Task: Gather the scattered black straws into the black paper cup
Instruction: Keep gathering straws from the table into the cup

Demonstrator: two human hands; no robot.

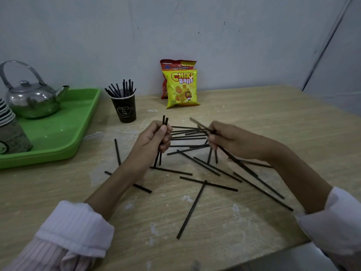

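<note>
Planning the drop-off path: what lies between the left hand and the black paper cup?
Head view: only bare tabletop between the left hand and the black paper cup.

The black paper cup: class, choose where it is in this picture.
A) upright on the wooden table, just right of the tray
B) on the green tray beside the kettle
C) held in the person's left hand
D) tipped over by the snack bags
A: the black paper cup stands upright on the wooden table, just off the right rim of the green tray, with straws standing in it.
</note>
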